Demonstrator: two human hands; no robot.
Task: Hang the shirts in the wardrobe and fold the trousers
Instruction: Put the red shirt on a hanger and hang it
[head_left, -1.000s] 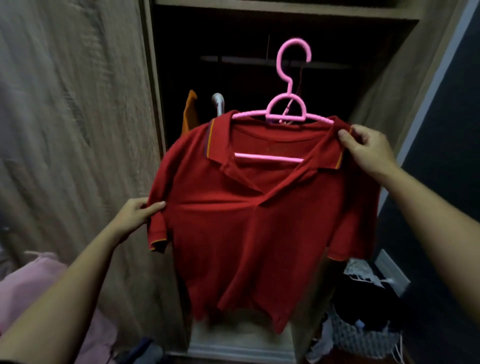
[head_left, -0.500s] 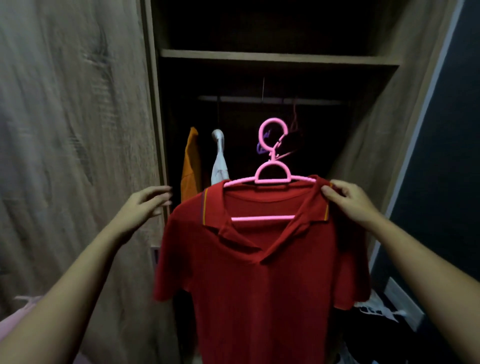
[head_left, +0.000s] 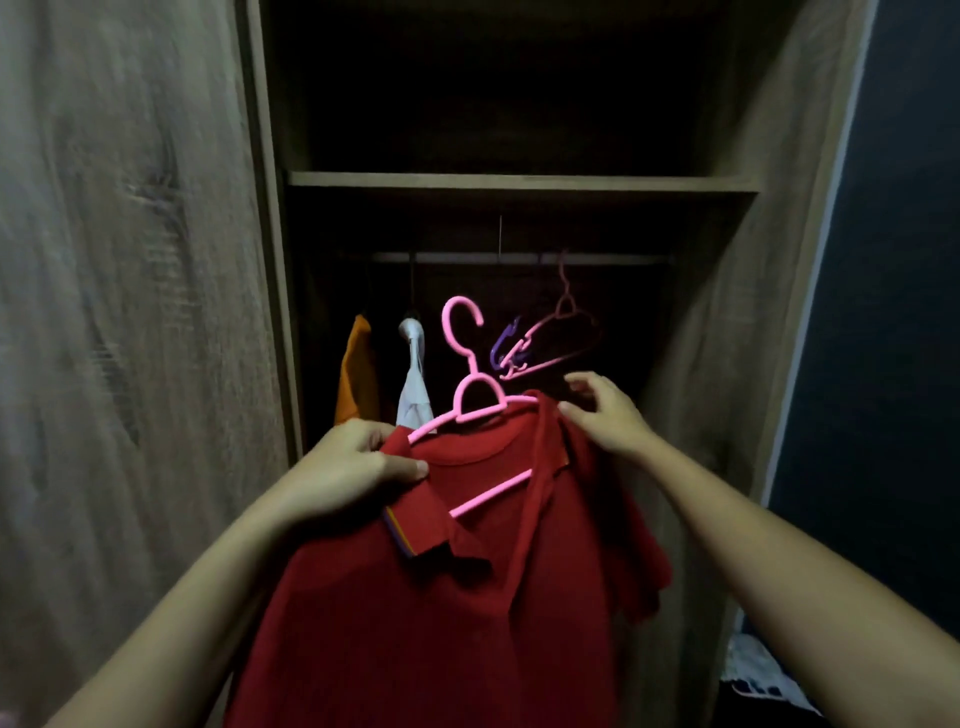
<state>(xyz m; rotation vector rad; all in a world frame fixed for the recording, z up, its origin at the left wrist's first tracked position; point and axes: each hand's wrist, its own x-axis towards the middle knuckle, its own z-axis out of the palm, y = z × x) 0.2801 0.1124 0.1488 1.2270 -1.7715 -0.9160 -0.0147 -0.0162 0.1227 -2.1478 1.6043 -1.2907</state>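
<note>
A red polo shirt (head_left: 447, 613) hangs on a pink hanger (head_left: 470, 395), tilted down to the left, in front of the open wardrobe (head_left: 519, 182). My left hand (head_left: 348, 467) grips the shirt's left shoulder and collar. My right hand (head_left: 605, 413) touches the right shoulder with fingers partly spread; whether it grips the cloth is unclear. The hanger's hook points up, below the dark rail (head_left: 519, 257) and apart from it.
On the rail hang an orange garment (head_left: 356, 374), a white garment (head_left: 415, 384) and empty pink and purple hangers (head_left: 540, 348). A wooden door panel (head_left: 130, 312) stands at left, a dark wall (head_left: 893, 312) at right. Laundry lies at bottom right (head_left: 763, 670).
My left hand moved in from the door edge and took hold of the shirt's left shoulder. The hanger tilted and turned, and my right hand loosened on the right shoulder.
</note>
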